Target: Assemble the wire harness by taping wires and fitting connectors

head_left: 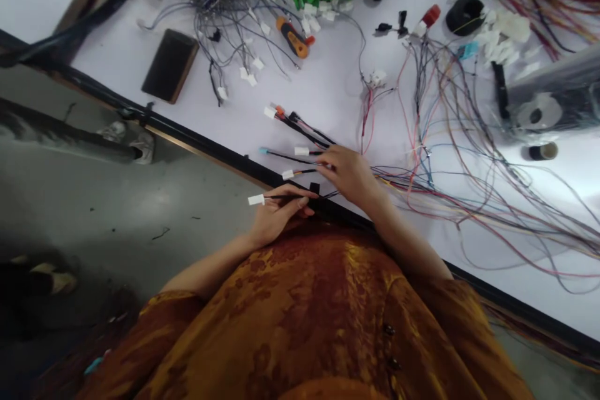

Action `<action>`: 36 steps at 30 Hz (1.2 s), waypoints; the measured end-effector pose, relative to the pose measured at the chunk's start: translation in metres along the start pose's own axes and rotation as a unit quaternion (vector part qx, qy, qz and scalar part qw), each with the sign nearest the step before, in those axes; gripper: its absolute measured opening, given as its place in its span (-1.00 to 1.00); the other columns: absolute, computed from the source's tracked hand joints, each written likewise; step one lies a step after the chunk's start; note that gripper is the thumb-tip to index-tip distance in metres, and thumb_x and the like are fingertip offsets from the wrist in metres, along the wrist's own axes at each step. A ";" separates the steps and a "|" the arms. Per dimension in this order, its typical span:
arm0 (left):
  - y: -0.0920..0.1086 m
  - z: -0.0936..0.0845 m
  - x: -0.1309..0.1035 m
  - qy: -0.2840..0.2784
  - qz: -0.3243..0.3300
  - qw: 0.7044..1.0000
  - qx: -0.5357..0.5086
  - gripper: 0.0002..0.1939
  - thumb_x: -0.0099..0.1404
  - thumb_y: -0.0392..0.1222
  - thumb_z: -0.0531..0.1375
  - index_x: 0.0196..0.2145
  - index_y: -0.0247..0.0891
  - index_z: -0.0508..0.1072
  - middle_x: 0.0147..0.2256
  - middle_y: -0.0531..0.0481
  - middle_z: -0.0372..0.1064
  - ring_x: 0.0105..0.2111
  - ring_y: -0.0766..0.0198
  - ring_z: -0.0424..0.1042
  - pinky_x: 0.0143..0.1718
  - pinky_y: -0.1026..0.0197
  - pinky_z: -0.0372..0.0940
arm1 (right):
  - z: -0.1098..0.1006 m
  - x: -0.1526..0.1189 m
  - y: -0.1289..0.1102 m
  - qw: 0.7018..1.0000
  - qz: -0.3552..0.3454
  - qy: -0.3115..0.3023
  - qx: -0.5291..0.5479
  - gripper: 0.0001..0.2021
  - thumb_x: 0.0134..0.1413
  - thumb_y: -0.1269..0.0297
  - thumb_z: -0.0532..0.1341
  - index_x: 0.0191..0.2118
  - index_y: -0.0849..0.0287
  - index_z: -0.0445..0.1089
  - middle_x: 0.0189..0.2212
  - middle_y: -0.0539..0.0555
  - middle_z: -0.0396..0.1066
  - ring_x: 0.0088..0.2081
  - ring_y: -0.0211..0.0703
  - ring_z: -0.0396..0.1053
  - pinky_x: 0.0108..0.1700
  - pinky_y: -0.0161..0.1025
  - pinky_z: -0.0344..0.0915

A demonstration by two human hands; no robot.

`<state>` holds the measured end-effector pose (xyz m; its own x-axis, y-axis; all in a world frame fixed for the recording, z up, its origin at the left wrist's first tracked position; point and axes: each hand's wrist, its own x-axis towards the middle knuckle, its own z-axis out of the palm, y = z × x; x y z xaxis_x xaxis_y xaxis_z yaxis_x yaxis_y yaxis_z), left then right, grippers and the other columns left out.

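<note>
Along the near edge of the white tabletop (225,128), toward its left end, lies a dark rectangular block with brown sides (169,65). Next, a white plastic connector (255,200) tips a slender black-sleeved cable (287,197), clamped between thumb and fingers of the left hand (274,220) at that edge. Beside it, several dark cables (300,129) with white, orange and pale-blue ends fan out. The right hand (349,176) bends over these; whether it pinches any cannot be told. Loose multicoloured wires (417,190) spread rightward.
</note>
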<state>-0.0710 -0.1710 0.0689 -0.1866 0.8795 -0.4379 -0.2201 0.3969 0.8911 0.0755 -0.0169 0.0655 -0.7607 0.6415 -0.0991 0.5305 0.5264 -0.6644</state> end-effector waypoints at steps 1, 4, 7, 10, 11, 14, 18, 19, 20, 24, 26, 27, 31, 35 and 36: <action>-0.001 -0.001 0.000 0.001 0.006 1.000 -0.003 -0.78 0.26 -0.01 0.35 -0.23 -0.19 0.63 -0.42 -0.03 0.59 -0.44 0.30 0.55 -0.35 0.28 0.50 | 0.011 0.015 -0.005 0.998 0.004 -0.037 -0.058 -0.86 0.26 0.36 0.21 -0.21 0.19 0.55 -0.13 0.18 0.50 -0.15 -0.06 0.44 -0.18 -0.19 0.28; -0.001 -0.003 0.001 0.002 0.009 1.000 -0.027 -0.77 0.26 0.00 0.35 -0.24 -0.21 0.62 -0.42 -0.04 0.58 -0.43 0.30 0.56 -0.32 0.26 0.51 | 0.027 0.036 -0.012 0.981 0.013 -0.099 -0.166 -0.82 0.28 0.42 0.14 -0.22 0.24 0.52 -0.07 0.24 0.46 -0.16 -0.05 0.42 -0.29 -0.21 0.19; 0.000 -0.005 0.004 0.002 -0.007 0.998 -0.062 -0.75 0.24 0.00 0.37 -0.26 -0.23 0.61 -0.44 -0.04 0.58 -0.46 0.30 0.55 -0.36 0.27 0.50 | 0.021 0.040 -0.008 0.989 0.006 -0.047 -0.141 -0.80 0.32 0.36 0.10 -0.17 0.20 0.49 -0.09 0.18 0.45 -0.18 -0.09 0.39 -0.27 -0.23 0.17; 0.002 -0.004 0.010 -0.008 -0.013 0.996 -0.084 -0.76 0.22 -0.02 0.38 -0.27 -0.24 0.61 -0.43 -0.05 0.58 -0.50 0.33 0.51 -0.42 0.29 0.47 | 0.015 0.049 0.000 0.994 0.046 0.017 -0.100 -0.80 0.31 0.37 0.08 -0.15 0.20 0.45 -0.14 0.16 0.44 -0.16 -0.09 0.37 -0.19 -0.22 0.20; 0.003 -0.003 0.012 -0.011 -0.008 0.996 -0.086 -0.77 0.22 -0.03 0.38 -0.28 -0.25 0.61 -0.42 -0.05 0.58 -0.51 0.34 0.50 -0.44 0.30 0.46 | 0.015 0.054 0.002 0.993 0.065 0.021 -0.094 -0.81 0.30 0.38 0.09 -0.13 0.21 0.45 -0.16 0.16 0.45 -0.16 -0.08 0.37 -0.17 -0.22 0.20; 0.008 -0.002 0.019 -0.018 0.013 0.996 -0.083 -0.79 0.23 -0.06 0.37 -0.28 -0.26 0.62 -0.46 -0.02 0.55 -0.52 0.36 0.47 -0.46 0.31 0.43 | 0.022 0.067 0.007 0.989 0.109 0.015 -0.097 -0.77 0.26 0.40 0.13 -0.02 0.23 0.41 -0.14 0.18 0.46 -0.17 -0.06 0.37 -0.16 -0.20 0.21; 0.016 -0.001 0.031 -0.020 0.033 0.997 -0.066 -0.80 0.24 -0.05 0.34 -0.30 -0.24 0.63 -0.52 0.02 0.48 -0.55 0.40 0.40 -0.51 0.35 0.35 | 0.027 0.073 0.008 0.981 0.113 0.019 -0.156 -0.79 0.30 0.32 0.09 -0.08 0.19 0.45 -0.05 0.22 0.42 -0.19 -0.06 0.37 -0.25 -0.20 0.19; 0.018 -0.001 0.036 -0.016 0.044 0.997 -0.064 -0.79 0.24 -0.04 0.34 -0.32 -0.25 0.63 -0.51 0.02 0.48 -0.56 0.42 0.39 -0.52 0.36 0.34 | 0.026 0.073 0.008 0.979 0.107 0.027 -0.170 -0.79 0.31 0.31 0.08 -0.12 0.18 0.46 -0.04 0.22 0.41 -0.19 -0.06 0.38 -0.26 -0.21 0.19; 0.020 -0.001 0.042 -0.010 0.055 0.996 -0.063 -0.78 0.23 -0.03 0.35 -0.35 -0.25 0.63 -0.48 0.01 0.50 -0.56 0.43 0.37 -0.53 0.36 0.32 | 0.025 0.073 0.009 0.978 0.103 0.033 -0.180 -0.78 0.31 0.32 0.07 -0.14 0.18 0.47 -0.04 0.23 0.41 -0.17 -0.05 0.38 -0.26 -0.21 0.19; 0.025 -0.002 0.066 0.003 0.079 0.994 -0.079 -0.71 0.17 0.03 0.37 -0.40 -0.28 0.59 -0.37 -0.07 0.57 -0.57 0.44 0.37 -0.56 0.35 0.30 | 0.018 0.076 0.015 0.971 0.110 0.016 -0.210 -0.80 0.28 0.34 0.11 -0.16 0.19 0.48 -0.07 0.24 0.45 -0.12 -0.01 0.40 -0.23 -0.18 0.23; 0.026 -0.004 0.075 -0.008 0.075 0.994 -0.078 -0.69 0.17 0.06 0.37 -0.41 -0.28 0.59 -0.40 -0.07 0.57 -0.57 0.42 0.37 -0.57 0.35 0.29 | 0.015 0.077 0.019 0.970 0.118 -0.003 -0.212 -0.81 0.27 0.32 0.13 -0.16 0.17 0.49 -0.08 0.21 0.46 -0.13 -0.02 0.42 -0.23 -0.18 0.23; 0.025 -0.006 0.079 -0.013 0.072 0.995 -0.075 -0.69 0.17 0.07 0.37 -0.40 -0.27 0.60 -0.44 -0.06 0.55 -0.58 0.42 0.38 -0.58 0.36 0.28 | 0.014 0.078 0.020 0.971 0.120 -0.006 -0.207 -0.81 0.27 0.31 0.13 -0.15 0.16 0.49 -0.08 0.19 0.47 -0.13 -0.03 0.42 -0.24 -0.18 0.23; 0.022 -0.011 0.087 -0.020 0.057 0.996 -0.066 -0.68 0.19 0.10 0.37 -0.38 -0.25 0.63 -0.58 0.01 0.45 -0.62 0.43 0.35 -0.60 0.38 0.25 | 0.014 0.078 0.021 0.972 0.133 0.001 -0.192 -0.79 0.27 0.29 0.12 -0.08 0.14 0.46 -0.07 0.16 0.47 -0.15 -0.06 0.43 -0.25 -0.20 0.22; 0.024 -0.012 0.093 -0.013 0.044 0.997 -0.069 -0.67 0.16 0.10 0.39 -0.40 -0.27 0.63 -0.60 0.02 0.44 -0.65 0.46 0.32 -0.62 0.41 0.23 | 0.016 0.081 0.025 0.973 0.132 0.011 -0.189 -0.78 0.24 0.33 0.08 -0.15 0.17 0.47 -0.12 0.19 0.48 -0.22 -0.08 0.41 -0.27 -0.21 0.17; 0.025 -0.012 0.094 -0.012 0.044 0.996 -0.070 -0.66 0.15 0.10 0.39 -0.40 -0.28 0.63 -0.60 0.02 0.44 -0.65 0.46 0.33 -0.62 0.41 0.23 | 0.015 0.080 0.027 0.977 0.127 0.030 -0.169 -0.79 0.22 0.33 0.09 -0.18 0.18 0.47 -0.14 0.18 0.48 -0.23 -0.09 0.40 -0.26 -0.21 0.17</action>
<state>-0.1058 -0.0813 0.0486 -0.1879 0.9159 -0.3546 -0.3362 0.2792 0.8994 0.0229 0.0403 0.0281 -0.5711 0.8014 -0.1779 0.7998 0.4944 -0.3403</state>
